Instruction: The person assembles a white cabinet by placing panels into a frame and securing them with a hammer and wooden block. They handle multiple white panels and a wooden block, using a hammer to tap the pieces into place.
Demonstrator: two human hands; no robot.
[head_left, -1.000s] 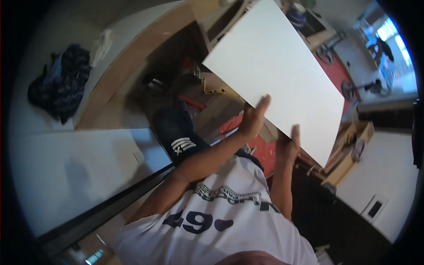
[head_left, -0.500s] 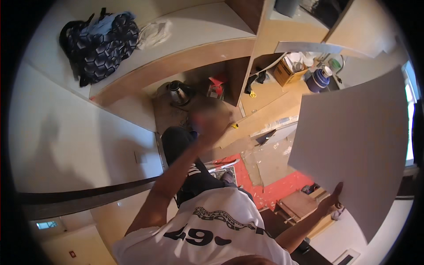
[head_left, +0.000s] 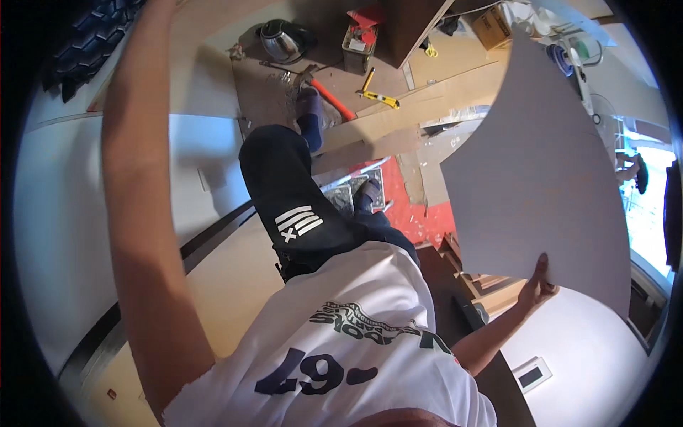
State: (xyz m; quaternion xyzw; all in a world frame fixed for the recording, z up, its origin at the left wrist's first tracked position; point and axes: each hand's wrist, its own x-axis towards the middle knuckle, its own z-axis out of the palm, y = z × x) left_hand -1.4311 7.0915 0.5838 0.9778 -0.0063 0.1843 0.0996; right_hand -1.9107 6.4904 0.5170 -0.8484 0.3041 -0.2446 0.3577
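Observation:
In my right hand [head_left: 538, 283] is the lower edge of a large, thin, light grey sheet [head_left: 541, 178], which stands up and bows slightly at my right. The thumb lies against the sheet's near face; the other fingers are partly hidden. My left forearm [head_left: 139, 142] stretches up along the left side, and its hand is beyond the top edge. Ahead, near my raised foot, a hammer with a red handle [head_left: 332, 98] and a yellow utility knife [head_left: 381, 98] lie on the wooden surface.
A steel kettle [head_left: 282, 41], a tin [head_left: 358, 48] with red stuff on top and yellow scissors [head_left: 430, 50] sit farther back. A cardboard box [head_left: 492, 28] stands behind the sheet. Red covering [head_left: 402, 196] with scraps spreads over the floor. At left is a white panel [head_left: 64, 206].
My left arm has swung up and left from over the hammer area, its hand leaving the picture. My raised foot and the tools now show. The sheet stays in my right hand.

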